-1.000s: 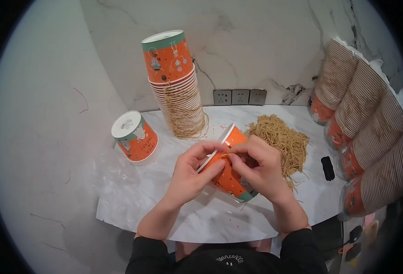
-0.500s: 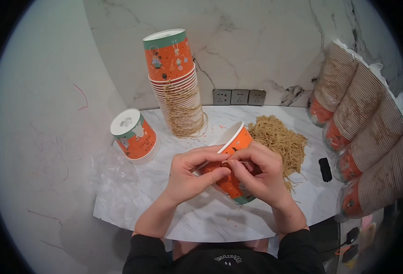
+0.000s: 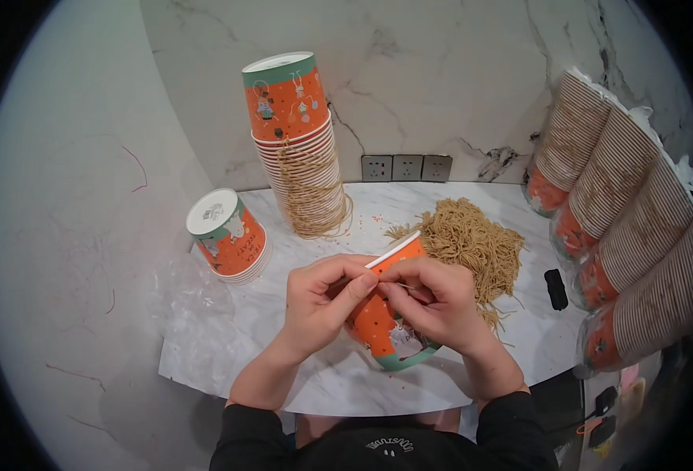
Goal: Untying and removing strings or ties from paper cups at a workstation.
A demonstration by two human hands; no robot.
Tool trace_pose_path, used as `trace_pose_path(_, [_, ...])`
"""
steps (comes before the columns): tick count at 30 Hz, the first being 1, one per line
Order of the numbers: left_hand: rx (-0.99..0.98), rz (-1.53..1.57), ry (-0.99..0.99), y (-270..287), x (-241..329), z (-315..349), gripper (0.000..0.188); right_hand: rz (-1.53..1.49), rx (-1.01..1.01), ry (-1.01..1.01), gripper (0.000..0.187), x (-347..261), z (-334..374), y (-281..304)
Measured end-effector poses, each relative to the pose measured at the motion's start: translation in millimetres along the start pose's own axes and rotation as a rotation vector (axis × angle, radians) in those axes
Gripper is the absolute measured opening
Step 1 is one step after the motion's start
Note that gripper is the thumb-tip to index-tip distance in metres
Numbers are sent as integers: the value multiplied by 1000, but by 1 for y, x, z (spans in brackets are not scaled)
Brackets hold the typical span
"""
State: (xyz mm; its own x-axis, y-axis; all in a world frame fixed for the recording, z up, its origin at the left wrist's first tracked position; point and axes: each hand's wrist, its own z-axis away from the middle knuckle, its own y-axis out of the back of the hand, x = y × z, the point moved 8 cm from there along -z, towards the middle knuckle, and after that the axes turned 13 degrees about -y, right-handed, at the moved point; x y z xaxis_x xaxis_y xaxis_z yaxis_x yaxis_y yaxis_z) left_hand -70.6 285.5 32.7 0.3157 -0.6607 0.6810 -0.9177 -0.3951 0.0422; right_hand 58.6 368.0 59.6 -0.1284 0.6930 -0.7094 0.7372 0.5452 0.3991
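Note:
An orange paper bucket point(image 3: 372, 326) with a green base band and printed figures leans between my hands, its white rim tilted up and away. My left hand point(image 3: 315, 302) is closed at its upper left side, thumb and forefinger pinched together near the rim. From the other side my right hand point(image 3: 439, 302) pinches a thin tan string point(image 3: 400, 286) against the bucket wall. Both sets of fingertips meet there and hide the exact spot. Just past my right hand lies a loose heap of tan strings point(image 3: 476, 243).
A tall stack of upturned buckets point(image 3: 288, 102) with strings hanging down stands at the back. A shorter stack point(image 3: 231, 242) is left, beside clear plastic wrap point(image 3: 197, 306). Several wrapped bucket stacks point(image 3: 637, 212) line the right side, near a small black object point(image 3: 556, 290).
The bucket has tipped, its base now lower and nearer me and less of its opening showing. My fingertips have drawn together slightly to the left. The view has shifted a little.

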Motion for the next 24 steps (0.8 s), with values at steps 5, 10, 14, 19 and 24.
trace_pose_path(5, [142,282,255,4,-16,3,40,-107,82,-135,13,21,2,10])
trace_pose_path(10, [-136,461,525,-6,-25,6,60,-151,217,-107,7,24,-2,24])
trace_pose_path(14, [-140,596,590,-21,-30,10,51,-3,31,-63,10,10,-9,17])
trace_pose_path(19, [-88,542,571,-22,-29,5,56,34,-13,-77,13,11,-8,25])
trace_pose_path(24, [-81,538,543,-21,-27,5,56,49,-30,-96,14,10,-6,23])
